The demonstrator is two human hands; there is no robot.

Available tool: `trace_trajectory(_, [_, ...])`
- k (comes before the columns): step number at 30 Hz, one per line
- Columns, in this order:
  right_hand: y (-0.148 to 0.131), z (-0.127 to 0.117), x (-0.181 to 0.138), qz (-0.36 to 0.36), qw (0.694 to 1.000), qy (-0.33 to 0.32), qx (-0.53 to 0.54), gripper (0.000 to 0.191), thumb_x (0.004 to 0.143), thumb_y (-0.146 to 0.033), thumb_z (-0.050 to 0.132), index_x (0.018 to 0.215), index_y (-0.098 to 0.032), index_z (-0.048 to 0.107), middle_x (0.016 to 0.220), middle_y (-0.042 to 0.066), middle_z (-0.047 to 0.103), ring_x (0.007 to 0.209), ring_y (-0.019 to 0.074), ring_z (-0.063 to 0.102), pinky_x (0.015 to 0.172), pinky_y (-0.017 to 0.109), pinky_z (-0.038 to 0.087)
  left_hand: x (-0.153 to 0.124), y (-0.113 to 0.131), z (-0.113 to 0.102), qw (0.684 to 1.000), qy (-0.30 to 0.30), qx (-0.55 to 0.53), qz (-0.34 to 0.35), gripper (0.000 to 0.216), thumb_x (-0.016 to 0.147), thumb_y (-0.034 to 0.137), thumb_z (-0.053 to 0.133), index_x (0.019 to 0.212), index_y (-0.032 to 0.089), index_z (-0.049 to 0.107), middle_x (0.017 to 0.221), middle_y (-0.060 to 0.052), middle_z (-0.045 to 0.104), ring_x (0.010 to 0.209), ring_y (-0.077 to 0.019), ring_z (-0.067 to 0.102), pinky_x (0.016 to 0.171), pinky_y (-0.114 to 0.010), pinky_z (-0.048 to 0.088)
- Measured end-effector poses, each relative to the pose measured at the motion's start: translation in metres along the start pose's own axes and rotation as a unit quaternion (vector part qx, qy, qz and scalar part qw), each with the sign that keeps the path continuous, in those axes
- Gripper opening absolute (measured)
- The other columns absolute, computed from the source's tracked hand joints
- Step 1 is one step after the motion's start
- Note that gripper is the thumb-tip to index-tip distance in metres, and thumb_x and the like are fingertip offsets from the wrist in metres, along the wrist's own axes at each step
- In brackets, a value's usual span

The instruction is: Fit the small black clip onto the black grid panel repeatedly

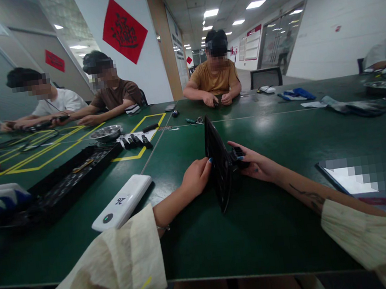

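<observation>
A thin black panel (219,169), seen almost edge-on, stands upright above the green table in front of me. It has a black block-like part (235,155) on its right side. My left hand (198,175) is closed on the panel's left face, thumb pressed against it. My right hand (255,162) grips the black part from the right, with the index finger stretched out past it. Some of the fingers are hidden behind the panel and the part. Left of my left hand lies a white power bank (124,202) marked 26.
A long black tray (67,178) with small parts sits at the left beside a white-and-blue glove (1,201). Further off are a metal bowl (106,133), black clips (136,142) and pliers (195,120). A phone-like device (352,181) lies right. Several people sit around the table.
</observation>
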State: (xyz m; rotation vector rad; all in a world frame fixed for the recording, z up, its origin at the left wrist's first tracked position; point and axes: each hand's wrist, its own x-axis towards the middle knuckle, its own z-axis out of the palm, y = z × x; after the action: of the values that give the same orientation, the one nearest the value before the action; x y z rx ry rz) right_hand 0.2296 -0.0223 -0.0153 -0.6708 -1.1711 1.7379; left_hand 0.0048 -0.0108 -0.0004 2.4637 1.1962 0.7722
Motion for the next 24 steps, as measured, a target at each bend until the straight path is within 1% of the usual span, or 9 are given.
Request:
trace_trajectory(4, [-0.0006, 0.0004, -0.0007, 0.005, 1.000, 0.002, 0.007, 0.069, 0.073, -0.020, 0.060, 0.135, -0.033, 0.033, 0.089, 0.000, 0.058, 0.045, 0.0024, 0.044, 0.040, 0.015, 0.039, -0.0015, 0.0015, -0.0002, 0.999, 0.025, -0.020, -0.024, 0.030, 0.092, 0.038, 0.022, 0.080, 0.019, 0.043, 0.078, -0.004, 0.056, 0.073, -0.0181, 0.054, 0.067, -0.031, 0.042])
trace_trajectory(8, [-0.0027, 0.0036, -0.0018, 0.014, 0.999, 0.017, 0.027, 0.068, 0.071, -0.018, 0.062, 0.132, -0.030, 0.037, 0.080, -0.003, 0.058, 0.038, -0.0005, 0.034, 0.038, 0.014, 0.036, -0.0017, 0.0016, -0.0001, 0.999, 0.024, -0.022, -0.019, 0.028, 0.092, 0.037, 0.023, 0.082, 0.019, 0.043, 0.079, -0.004, 0.056, 0.074, -0.0183, 0.055, 0.068, -0.031, 0.043])
trace_trajectory(10, [-0.0036, 0.0046, -0.0025, 0.015, 0.999, 0.020, 0.032, 0.069, 0.070, -0.018, 0.063, 0.133, -0.029, 0.036, 0.070, -0.006, 0.055, 0.035, -0.0011, 0.029, 0.036, 0.013, 0.034, -0.0009, 0.0005, 0.0001, 1.000, 0.023, -0.014, -0.014, 0.029, 0.092, 0.036, 0.024, 0.081, 0.019, 0.044, 0.078, -0.004, 0.056, 0.075, -0.0184, 0.055, 0.068, -0.031, 0.043])
trace_trajectory(12, [-0.0039, 0.0045, -0.0029, 0.014, 0.999, 0.021, 0.031, 0.071, 0.070, -0.019, 0.063, 0.135, -0.027, 0.034, 0.057, -0.009, 0.050, 0.032, -0.0003, 0.027, 0.035, 0.013, 0.032, 0.0001, -0.0011, 0.0003, 1.000, 0.017, -0.008, -0.005, 0.031, 0.092, 0.036, 0.023, 0.079, 0.019, 0.046, 0.077, -0.004, 0.057, 0.074, -0.0184, 0.055, 0.069, -0.031, 0.044])
trace_trajectory(14, [-0.0037, 0.0035, -0.0030, 0.014, 0.999, 0.022, 0.025, 0.072, 0.071, -0.019, 0.063, 0.136, -0.026, 0.031, 0.051, -0.011, 0.046, 0.031, 0.0004, 0.026, 0.034, 0.014, 0.032, 0.0010, -0.0024, 0.0004, 1.000, 0.011, -0.002, 0.001, 0.033, 0.092, 0.036, 0.023, 0.078, 0.018, 0.047, 0.076, -0.005, 0.057, 0.073, -0.0185, 0.055, 0.070, -0.032, 0.044])
trace_trajectory(18, [-0.0029, 0.0011, -0.0026, 0.016, 1.000, 0.015, 0.015, 0.072, 0.073, -0.019, 0.061, 0.137, -0.027, 0.030, 0.065, -0.006, 0.059, 0.029, -0.0015, 0.026, 0.034, 0.015, 0.034, 0.0015, -0.0026, 0.0008, 1.000, 0.011, 0.000, 0.003, 0.035, 0.092, 0.036, 0.022, 0.078, 0.017, 0.049, 0.077, -0.006, 0.059, 0.073, -0.0190, 0.055, 0.070, -0.032, 0.044])
trace_trajectory(22, [-0.0033, 0.0015, -0.0025, 0.016, 1.000, 0.011, 0.017, 0.073, 0.073, -0.019, 0.061, 0.137, -0.027, 0.029, 0.064, -0.007, 0.059, 0.027, -0.0019, 0.026, 0.032, 0.014, 0.033, 0.0012, -0.0024, 0.0014, 1.000, 0.011, -0.001, 0.003, 0.035, 0.092, 0.035, 0.023, 0.078, 0.017, 0.049, 0.078, -0.007, 0.059, 0.073, -0.0190, 0.056, 0.070, -0.032, 0.044])
trace_trajectory(24, [-0.0038, 0.0024, -0.0026, 0.019, 1.000, 0.013, 0.017, 0.072, 0.073, -0.018, 0.061, 0.137, -0.027, 0.030, 0.070, -0.005, 0.061, 0.027, -0.0024, 0.027, 0.031, 0.014, 0.032, 0.0010, -0.0033, 0.0016, 1.000, 0.011, -0.002, 0.003, 0.034, 0.092, 0.035, 0.023, 0.079, 0.017, 0.049, 0.077, -0.006, 0.059, 0.072, -0.0185, 0.056, 0.069, -0.031, 0.044])
